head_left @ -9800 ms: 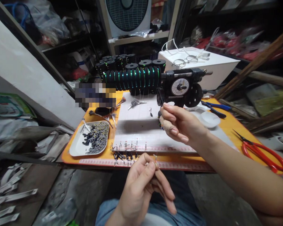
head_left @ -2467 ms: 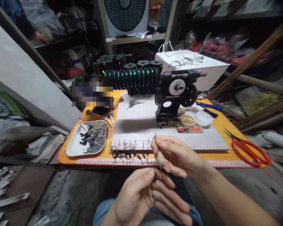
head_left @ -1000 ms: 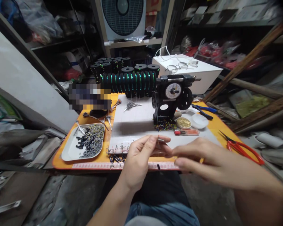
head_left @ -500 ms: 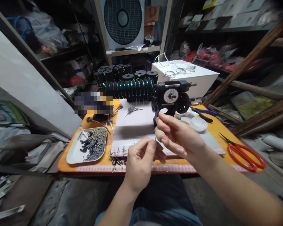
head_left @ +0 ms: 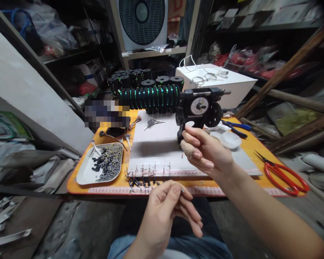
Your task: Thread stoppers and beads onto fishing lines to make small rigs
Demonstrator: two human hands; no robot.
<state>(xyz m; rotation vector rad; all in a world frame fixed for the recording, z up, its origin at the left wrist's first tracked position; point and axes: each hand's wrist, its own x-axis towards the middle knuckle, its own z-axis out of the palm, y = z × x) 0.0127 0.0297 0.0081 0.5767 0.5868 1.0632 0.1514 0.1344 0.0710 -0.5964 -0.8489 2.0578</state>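
My left hand (head_left: 169,207) is low, past the table's front edge. Its thumb and forefinger pinch a tiny greyish piece (head_left: 182,189), too small to name, while the other fingers reach out loosely. Higher up, my right hand (head_left: 205,147) is closed in front of a black winding machine (head_left: 201,106) with a dial. One of its fingers has a beige wrap (head_left: 187,148). What its fingertips hold is hidden. Just below them shows a small reddish-tipped piece (head_left: 182,155). Small dark pieces with thin stems (head_left: 143,181) lie along the white board's (head_left: 156,144) front edge.
Left on the orange table stands a white tray (head_left: 82,172) of small grey and black parts. Red-handled scissors (head_left: 282,176) and blue-handled pliers (head_left: 236,127) lie at the right. Black spools (head_left: 163,80) stand behind the machine, beside a white box (head_left: 237,84) with glasses (head_left: 205,79).
My left hand has moved down and away from my right hand, which has risen slightly. The view has shifted a little, and more of the small stemmed pieces now shows.
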